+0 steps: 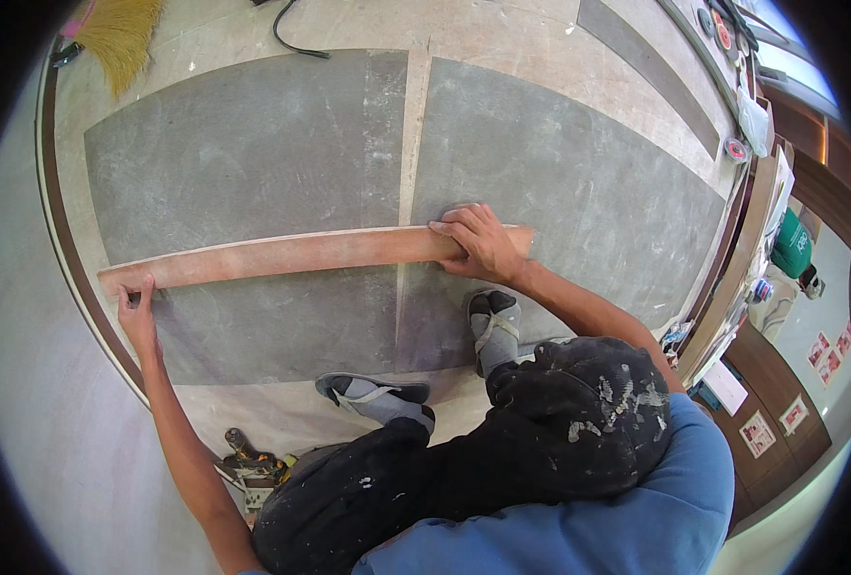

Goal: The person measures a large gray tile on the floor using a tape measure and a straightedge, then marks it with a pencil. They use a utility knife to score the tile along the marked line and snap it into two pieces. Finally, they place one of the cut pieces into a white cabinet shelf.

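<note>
Bare left hand pinches one end of a long reddish-brown wooden strip; right hand grips near the other, over flat grey panels.

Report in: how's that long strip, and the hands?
Left hand touching reddish strip, left end; right hand gripping near right end. Strip over two gray panels. Right foot close by.

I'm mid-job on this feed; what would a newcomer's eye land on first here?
Most likely the long reddish wooden strip stretching across two grey panels, with the left hand at its left end and the right hand gripping it near the right end. Next, perhaps, the white-splattered black trousers at lower centre, then the yellow straw broom at upper left.
</note>
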Tool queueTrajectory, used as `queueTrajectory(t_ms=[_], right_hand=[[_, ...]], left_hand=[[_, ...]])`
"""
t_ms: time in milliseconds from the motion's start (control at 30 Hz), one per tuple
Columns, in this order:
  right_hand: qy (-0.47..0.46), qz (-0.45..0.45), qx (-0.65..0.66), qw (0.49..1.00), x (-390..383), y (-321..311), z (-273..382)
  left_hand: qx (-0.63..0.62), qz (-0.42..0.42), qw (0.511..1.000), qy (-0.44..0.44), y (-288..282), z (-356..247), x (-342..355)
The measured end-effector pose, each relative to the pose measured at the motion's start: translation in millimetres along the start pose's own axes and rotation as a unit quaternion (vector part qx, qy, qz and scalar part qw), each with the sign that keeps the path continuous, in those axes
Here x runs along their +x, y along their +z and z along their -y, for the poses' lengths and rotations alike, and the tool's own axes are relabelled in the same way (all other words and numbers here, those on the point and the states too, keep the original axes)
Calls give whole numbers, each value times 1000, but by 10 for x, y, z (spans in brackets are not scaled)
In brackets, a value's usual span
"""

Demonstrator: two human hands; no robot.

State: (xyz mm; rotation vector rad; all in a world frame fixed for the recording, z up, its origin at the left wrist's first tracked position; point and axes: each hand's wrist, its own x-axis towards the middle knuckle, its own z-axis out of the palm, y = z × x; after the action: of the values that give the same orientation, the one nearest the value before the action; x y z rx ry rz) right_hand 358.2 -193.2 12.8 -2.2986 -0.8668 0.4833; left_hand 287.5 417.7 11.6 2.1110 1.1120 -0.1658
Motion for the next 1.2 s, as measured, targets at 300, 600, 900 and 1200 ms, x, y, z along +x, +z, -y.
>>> queueTrajectory(t_ms=[300,600,900,1200], right_hand=[[0,13,-4,1000,-10,-16,-11],[8,13,3,1000,-7,-8,-1],[7,17,4,1000,4,-26,3],[4,7,-3,1000,7,-25,-3]], left_hand=[[13,-8,1000,12,22,-13,-20],[3,10,1000,1,5,-28,-12],[-10,10,1000,9,8,-35,-22],[-9,13,1000,13,11,-36,-9]])
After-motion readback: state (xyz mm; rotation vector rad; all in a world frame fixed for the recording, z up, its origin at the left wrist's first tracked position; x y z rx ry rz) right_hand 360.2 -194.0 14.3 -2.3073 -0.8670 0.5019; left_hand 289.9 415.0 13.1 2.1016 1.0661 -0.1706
